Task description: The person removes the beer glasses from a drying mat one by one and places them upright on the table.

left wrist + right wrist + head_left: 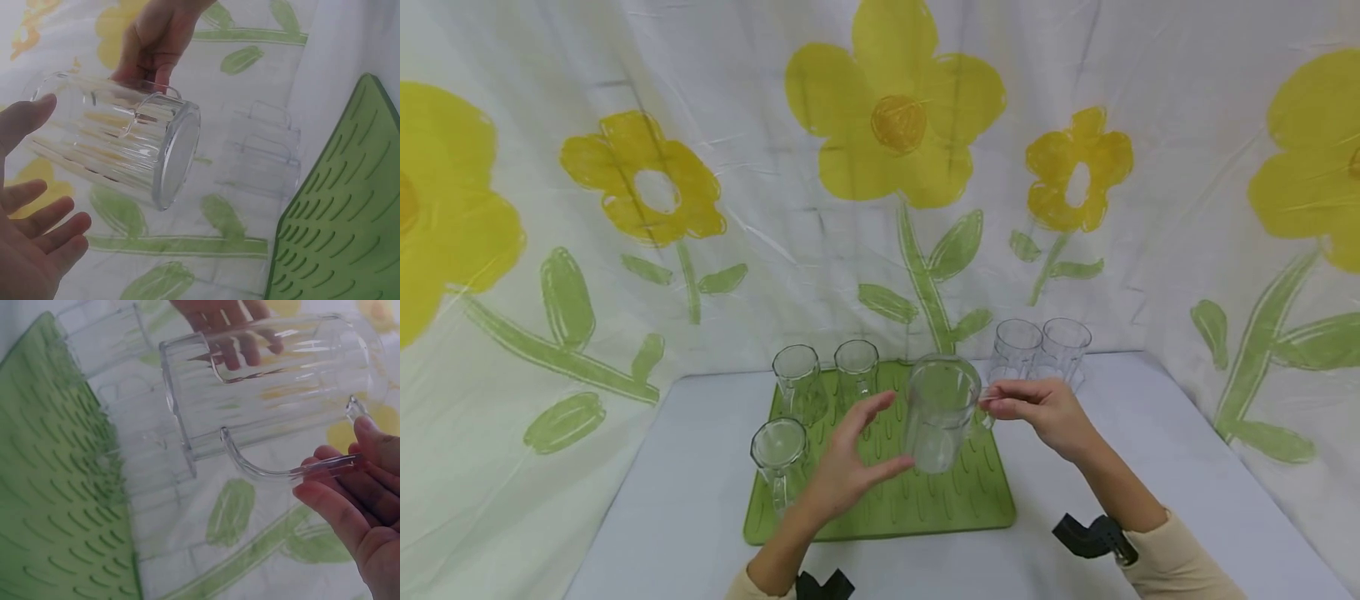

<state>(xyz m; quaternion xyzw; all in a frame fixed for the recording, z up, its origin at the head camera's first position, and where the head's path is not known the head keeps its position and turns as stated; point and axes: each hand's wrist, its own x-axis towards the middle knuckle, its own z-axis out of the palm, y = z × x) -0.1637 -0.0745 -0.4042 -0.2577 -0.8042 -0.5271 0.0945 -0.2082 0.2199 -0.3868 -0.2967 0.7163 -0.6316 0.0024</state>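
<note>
A clear glass mug [942, 417] is held upright, slightly tilted, above the green ridged mat [887, 517]. My right hand [1047, 412] pinches its handle [281, 472] between thumb and fingers, as the right wrist view shows. To the mug's left is my left hand [842, 471], thumb and fingers spread apart around its side. In the left wrist view the left thumb [31, 119] overlaps the glass near the rim; I cannot tell whether it touches. Three more glass mugs stand at the mat's left: two at the back [801, 387] [856, 371] and one in front [779, 454].
Two further glass mugs [1017, 350] [1064, 350] stand side by side on the white tabletop [1075, 475], behind the right hand. A white cloth with yellow flowers [760, 275] hangs behind and along both sides of the table.
</note>
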